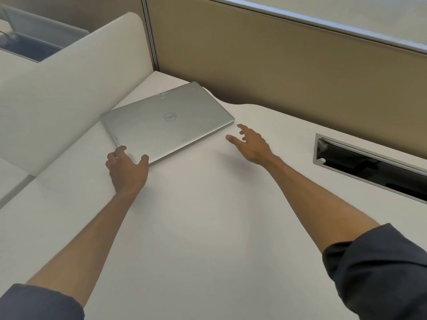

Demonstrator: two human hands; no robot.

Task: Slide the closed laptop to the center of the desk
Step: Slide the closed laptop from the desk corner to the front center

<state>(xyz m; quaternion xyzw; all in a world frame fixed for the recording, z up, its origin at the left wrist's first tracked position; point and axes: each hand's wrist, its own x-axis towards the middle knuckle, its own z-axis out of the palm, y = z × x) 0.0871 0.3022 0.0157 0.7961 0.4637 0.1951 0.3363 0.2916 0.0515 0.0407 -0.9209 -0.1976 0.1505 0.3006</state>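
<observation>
A closed silver laptop [167, 122] lies flat in the far left corner of the white desk [208, 227], turned at an angle, its left corner near the side divider. My left hand [126, 168] is at the laptop's near-left corner, fingers spread, thumb and fingertips touching its edge. My right hand [250, 144] hovers just right of the laptop's right corner with its fingers apart, a small gap between them and the lid. Neither hand holds anything.
A cream side divider [69, 88] borders the desk on the left and a tan partition wall [277, 72] runs along the back. A rectangular cable slot with a metal rim [369, 165] is cut into the desk at the right.
</observation>
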